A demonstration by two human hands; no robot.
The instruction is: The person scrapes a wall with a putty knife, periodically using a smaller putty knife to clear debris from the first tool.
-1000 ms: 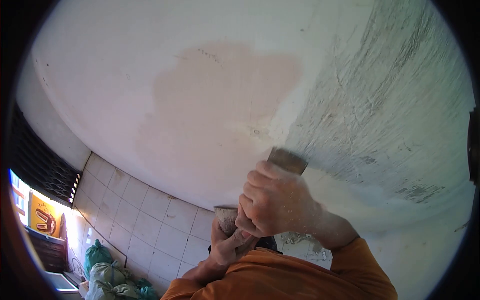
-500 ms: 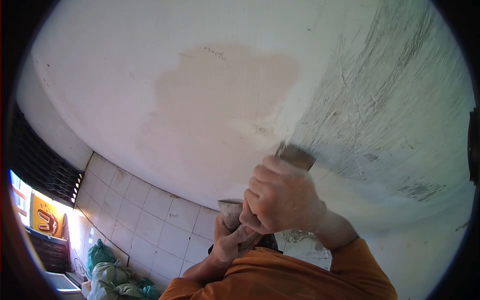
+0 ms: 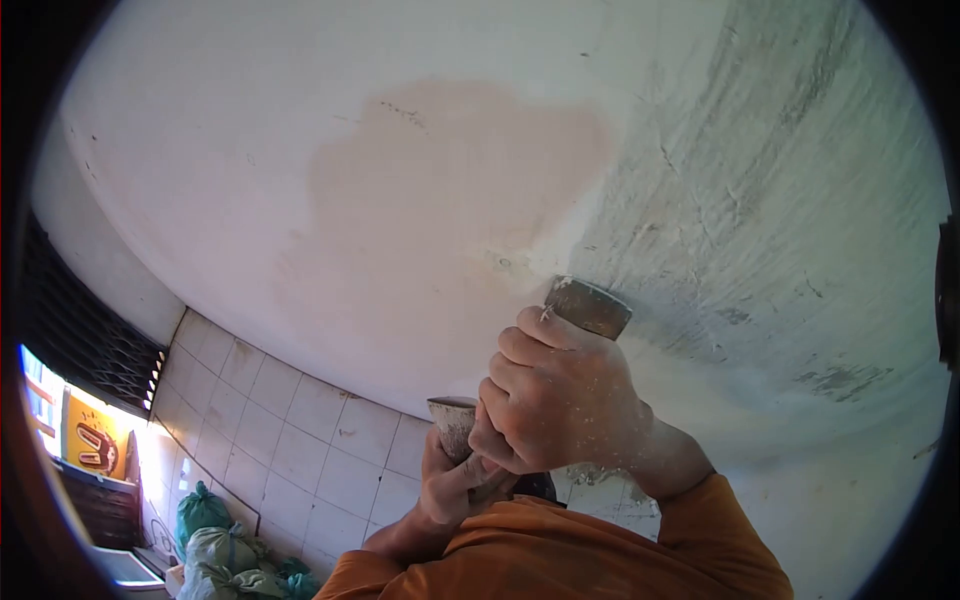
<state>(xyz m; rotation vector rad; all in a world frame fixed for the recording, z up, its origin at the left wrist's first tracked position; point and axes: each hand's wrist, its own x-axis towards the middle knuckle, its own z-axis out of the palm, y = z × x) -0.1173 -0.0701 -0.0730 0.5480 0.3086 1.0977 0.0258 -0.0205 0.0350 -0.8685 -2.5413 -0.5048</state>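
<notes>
My right hand (image 3: 565, 390) is wrapped round a scraper, its wide metal blade (image 3: 588, 306) flat against the painted wall (image 3: 420, 270). White flakes cling to the blade's corner and dust speckles the hand. Below and to the left, my left hand (image 3: 452, 488) grips a second scraper, whose flared, paint-spattered blade (image 3: 453, 425) points up and away from the wall's scraped part. The two hands are close together and seem to touch; the handles are mostly hidden by the fingers. Up and right of the working blade spreads a grey, scratched area (image 3: 700, 180).
White floor tiles (image 3: 310, 450) run along the wall's foot. Several tied green and white bags (image 3: 222, 550) lie at the lower left, near a dark metal grille (image 3: 80, 310) and a bright opening. A dark object (image 3: 948, 290) is at the right edge.
The bare grey area now reaches further left, with a strip of pale coating gone above the blade. Both hands have shifted only slightly and keep their holds. The view has moved a little.
</notes>
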